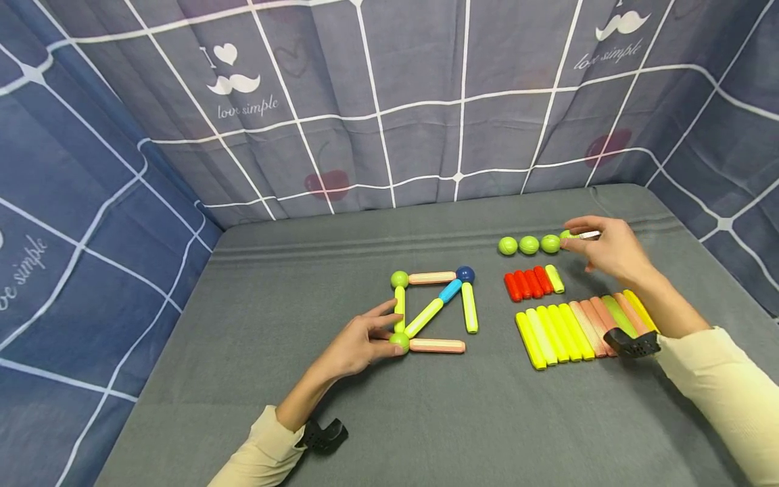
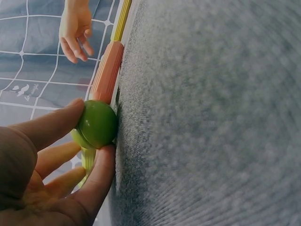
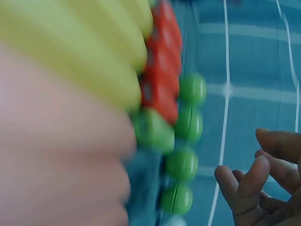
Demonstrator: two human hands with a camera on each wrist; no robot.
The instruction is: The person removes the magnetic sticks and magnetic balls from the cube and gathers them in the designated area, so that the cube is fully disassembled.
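Observation:
My left hand pinches a green ball between thumb and fingers, at the near left corner of a flat frame of sticks and balls. From that ball run a pink stick, a yellow-green stick and a diagonal part yellow-green, part blue stick. Another green ball and a dark blue ball form the far corners. My right hand hovers beside a row of green balls, its fingers parted. The right wrist view shows nothing held in it. Something white shows behind its fingers.
Short red sticks and one short yellow-green stick lie in front of the balls. Nearer, several long yellow, pink and green sticks lie side by side. Checked cloth hangs behind the grey tabletop.

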